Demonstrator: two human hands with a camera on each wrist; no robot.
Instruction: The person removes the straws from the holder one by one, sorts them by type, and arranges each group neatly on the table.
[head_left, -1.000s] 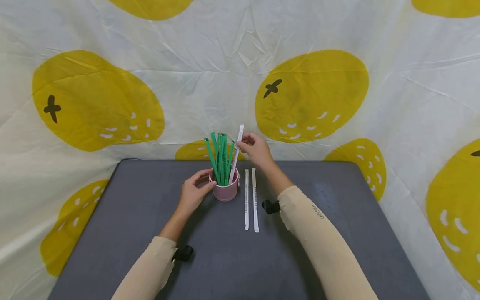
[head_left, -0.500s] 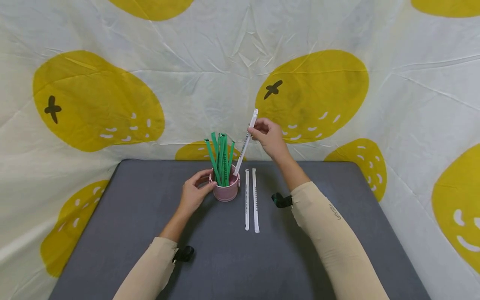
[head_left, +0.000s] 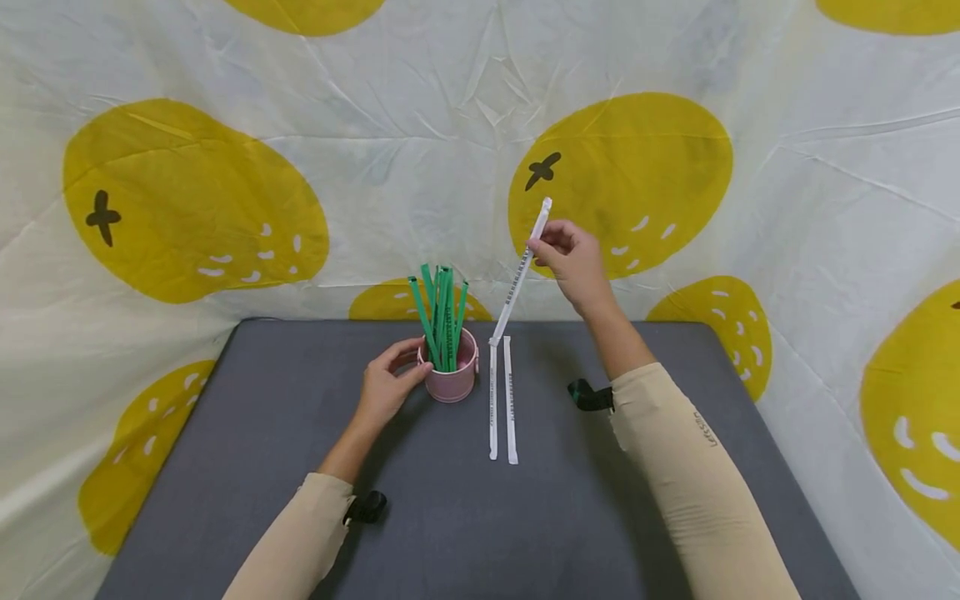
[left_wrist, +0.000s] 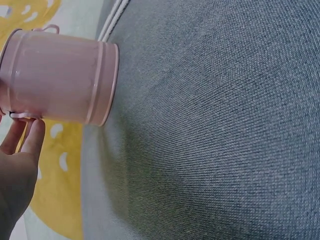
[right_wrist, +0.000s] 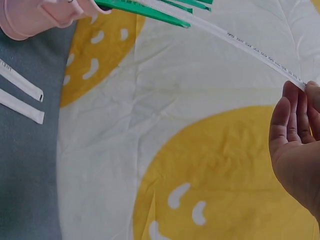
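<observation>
A small pink bucket (head_left: 450, 385) stands upright near the table's back edge with several green paper-wrapped sticks (head_left: 444, 321) inside. The left hand (head_left: 384, 387) holds the bucket's left side by the rim; in the left wrist view its fingers (left_wrist: 33, 137) touch the pink bucket (left_wrist: 60, 77) by a small handle. Raised to the right of the bucket, the right hand (head_left: 573, 262) pinches a white wrapped stick (head_left: 517, 279) near its upper end, the stick slanting down to the left. In the right wrist view the white stick (right_wrist: 240, 42) runs from the right hand (right_wrist: 297, 145) past the green ones.
Two more white wrapped sticks (head_left: 492, 400) (head_left: 511, 400) lie side by side on the dark grey table (head_left: 450, 517), right of the bucket. Behind the table hangs a white cloth (head_left: 420, 183) with large yellow fruit shapes.
The right hand has lifted the white stick out of the bucket and moved it up and to the right. The left hand and the bucket have stayed in place.
</observation>
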